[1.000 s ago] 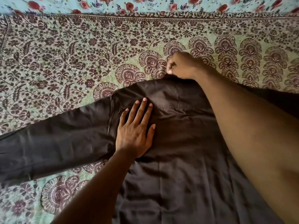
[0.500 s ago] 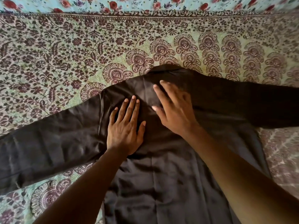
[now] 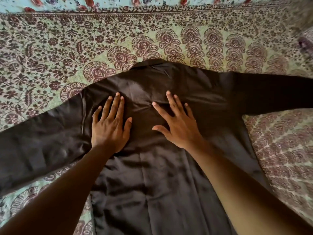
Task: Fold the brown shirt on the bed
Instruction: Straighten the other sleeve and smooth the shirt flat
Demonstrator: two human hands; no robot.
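The brown shirt (image 3: pixel 152 175) lies spread on the bed, back side up, collar pointing away from me and both sleeves stretched out to left and right. My left hand (image 3: pixel 110 128) rests flat on the upper back near the left shoulder seam, fingers apart. To its right, my right hand (image 3: pixel 177 124) presses flat on the cloth with fingers spread. Small wrinkles run between the two hands. Neither hand grips the fabric.
A green bedspread (image 3: pixel 67 48) with dark maroon floral and paisley print covers the bed. A light blue floral border (image 3: pixel 152 1) runs along the far edge. The shirt's hem runs out of view at the bottom.
My right hand let go of the collar, came back toward me and laid flat on the upper back, then shifted a little right. The left hand stayed pressed in place.
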